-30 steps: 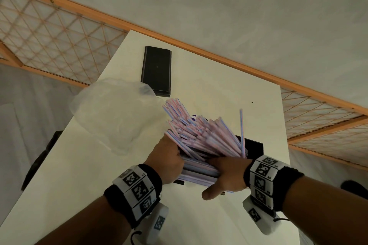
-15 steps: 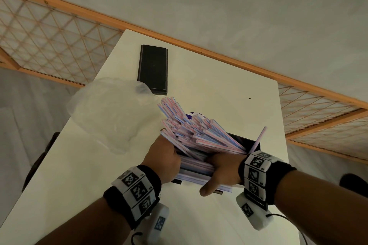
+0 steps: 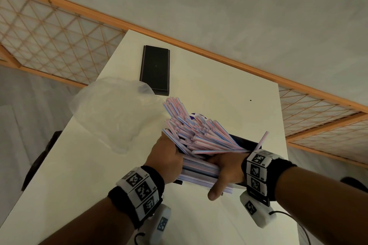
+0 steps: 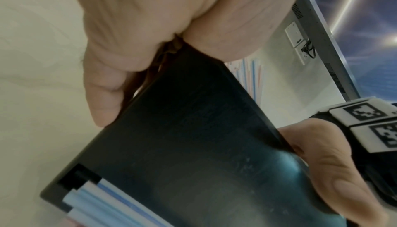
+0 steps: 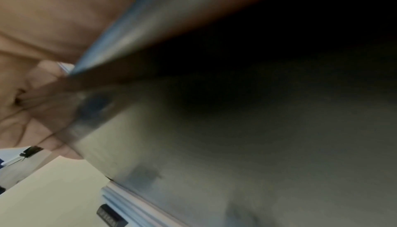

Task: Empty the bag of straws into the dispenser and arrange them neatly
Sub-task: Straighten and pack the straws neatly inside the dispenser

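On the table [image 3: 219,77], the bag [image 3: 115,113] lies left of the dispenser [image 3: 243,141], lid [image 3: 155,69] behind both.

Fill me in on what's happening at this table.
A person is loading striped straws into a black dispenser on the white table. The left hand and right hand hold the dispenser from either side. The straws lie in a messy, fanned-out heap, not yet tidy. The emptied plastic bag lies to the left, beside a black lid.

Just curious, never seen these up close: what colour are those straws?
The straws are white with thin pink and blue stripes, clearest in the head view.
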`<action>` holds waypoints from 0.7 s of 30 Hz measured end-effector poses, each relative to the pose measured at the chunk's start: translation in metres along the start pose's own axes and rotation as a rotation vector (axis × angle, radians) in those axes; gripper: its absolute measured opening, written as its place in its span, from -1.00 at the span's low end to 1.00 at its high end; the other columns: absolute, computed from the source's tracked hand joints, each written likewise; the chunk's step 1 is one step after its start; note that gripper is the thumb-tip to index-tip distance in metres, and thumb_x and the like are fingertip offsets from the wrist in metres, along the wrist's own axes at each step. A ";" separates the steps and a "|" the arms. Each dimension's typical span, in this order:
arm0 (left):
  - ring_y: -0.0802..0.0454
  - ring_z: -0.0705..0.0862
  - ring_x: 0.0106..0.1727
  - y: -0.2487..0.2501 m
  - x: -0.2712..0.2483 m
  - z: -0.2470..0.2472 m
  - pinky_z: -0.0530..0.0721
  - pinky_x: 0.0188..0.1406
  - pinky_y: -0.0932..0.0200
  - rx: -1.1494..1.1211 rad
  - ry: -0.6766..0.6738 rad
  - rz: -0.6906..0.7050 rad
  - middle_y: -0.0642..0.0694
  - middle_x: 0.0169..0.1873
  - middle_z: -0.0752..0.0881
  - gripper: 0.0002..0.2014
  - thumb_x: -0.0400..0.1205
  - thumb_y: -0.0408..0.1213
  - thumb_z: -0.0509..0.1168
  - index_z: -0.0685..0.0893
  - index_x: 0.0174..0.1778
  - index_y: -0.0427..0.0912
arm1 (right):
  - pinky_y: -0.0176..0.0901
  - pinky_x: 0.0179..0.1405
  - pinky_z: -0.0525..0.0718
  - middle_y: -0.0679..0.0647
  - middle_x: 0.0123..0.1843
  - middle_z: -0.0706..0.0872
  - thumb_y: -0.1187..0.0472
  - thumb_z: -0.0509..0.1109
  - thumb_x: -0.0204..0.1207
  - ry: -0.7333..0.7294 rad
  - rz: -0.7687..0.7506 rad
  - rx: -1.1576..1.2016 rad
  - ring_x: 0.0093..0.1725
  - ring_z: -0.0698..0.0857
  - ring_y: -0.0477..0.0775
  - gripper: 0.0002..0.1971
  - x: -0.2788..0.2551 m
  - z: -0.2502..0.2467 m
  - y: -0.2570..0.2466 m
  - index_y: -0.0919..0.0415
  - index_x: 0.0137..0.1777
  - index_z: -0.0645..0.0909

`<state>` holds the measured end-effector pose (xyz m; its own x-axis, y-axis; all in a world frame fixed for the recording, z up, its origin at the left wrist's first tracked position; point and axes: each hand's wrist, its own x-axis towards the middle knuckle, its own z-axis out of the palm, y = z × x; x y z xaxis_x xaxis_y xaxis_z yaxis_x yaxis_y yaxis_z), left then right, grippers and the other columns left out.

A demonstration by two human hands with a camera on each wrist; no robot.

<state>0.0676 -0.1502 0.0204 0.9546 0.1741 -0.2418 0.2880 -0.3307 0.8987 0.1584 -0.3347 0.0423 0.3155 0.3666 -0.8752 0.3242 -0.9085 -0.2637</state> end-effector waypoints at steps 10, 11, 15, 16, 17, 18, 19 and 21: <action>-0.09 0.65 -0.10 -0.006 0.000 0.004 0.57 -0.05 -0.01 -0.113 0.068 -0.198 -0.18 0.00 0.70 -0.79 0.81 -0.11 0.12 0.41 0.19 -0.20 | -0.10 0.34 0.62 -0.48 -0.13 0.74 -0.43 0.66 -0.17 0.080 -0.105 0.079 -0.05 0.66 -0.39 -0.05 -0.003 0.003 0.006 -0.18 0.33 0.62; -0.13 0.63 -0.12 -0.006 0.000 0.003 0.53 -0.10 0.03 -0.127 0.062 -0.194 -0.19 -0.04 0.70 -0.81 0.81 -0.15 0.12 0.42 0.16 -0.21 | -0.13 0.30 0.63 -0.53 -0.14 0.72 -0.42 0.67 -0.14 0.099 -0.111 0.091 -0.07 0.65 -0.43 -0.11 -0.005 0.004 0.007 -0.22 0.29 0.62; 0.11 0.46 -0.32 -0.002 -0.006 -0.004 0.43 -0.25 0.15 -0.246 0.044 -0.141 -0.08 -0.27 0.57 -0.78 0.63 -0.12 0.11 0.45 -0.01 -0.23 | -0.20 0.37 0.50 -0.44 0.17 0.71 -0.44 0.55 0.10 0.168 -0.178 0.140 0.20 0.63 -0.37 -0.21 -0.009 0.007 0.009 -0.28 0.39 0.56; 0.14 0.38 -0.38 0.001 -0.007 -0.007 0.38 -0.29 0.15 -0.273 0.044 -0.138 -0.06 -0.31 0.52 -0.78 0.52 -0.13 0.09 0.44 -0.08 -0.22 | -0.20 0.46 0.41 -0.43 0.31 0.63 -0.46 0.48 0.20 0.195 -0.215 0.112 0.34 0.55 -0.33 -0.20 -0.010 0.007 0.008 -0.26 0.48 0.51; 0.14 0.32 -0.40 0.005 -0.007 -0.010 0.34 -0.31 0.16 -0.285 0.043 -0.134 -0.07 -0.35 0.47 -0.82 0.44 -0.16 0.08 0.42 -0.17 -0.20 | -0.22 0.50 0.35 -0.42 0.38 0.56 -0.44 0.42 0.34 0.207 -0.247 0.089 0.39 0.49 -0.33 -0.25 -0.012 0.008 0.005 -0.23 0.53 0.47; 0.13 0.27 -0.40 0.009 -0.008 -0.012 0.30 -0.34 0.17 -0.285 0.034 -0.114 -0.08 -0.38 0.41 -0.86 0.40 -0.20 0.09 0.37 -0.25 -0.20 | -0.24 0.48 0.36 -0.44 0.37 0.55 -0.39 0.38 0.45 0.204 -0.280 0.084 0.36 0.49 -0.38 -0.33 -0.015 0.009 0.003 -0.22 0.55 0.45; 0.12 0.24 -0.40 0.013 -0.009 -0.014 0.25 -0.36 0.17 -0.266 0.007 -0.087 -0.10 -0.39 0.37 -0.86 0.39 -0.24 0.12 0.33 -0.31 -0.23 | -0.26 0.42 0.42 -0.49 0.32 0.57 -0.35 0.35 0.52 0.203 -0.318 0.091 0.26 0.53 -0.47 -0.38 -0.019 0.009 0.001 -0.21 0.56 0.44; 0.09 0.23 -0.42 0.017 -0.010 -0.014 0.24 -0.37 0.14 -0.212 -0.079 -0.048 -0.07 -0.45 0.36 -0.82 0.43 -0.35 0.23 0.34 -0.32 -0.30 | -0.28 0.29 0.51 -0.51 0.24 0.62 -0.35 0.33 0.53 0.250 -0.365 0.048 0.17 0.58 -0.50 -0.38 -0.029 0.014 -0.002 -0.16 0.56 0.43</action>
<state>0.0621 -0.1442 0.0433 0.9456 0.1094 -0.3065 0.3186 -0.1203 0.9402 0.1362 -0.3462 0.0625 0.3957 0.6971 -0.5979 0.4141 -0.7165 -0.5614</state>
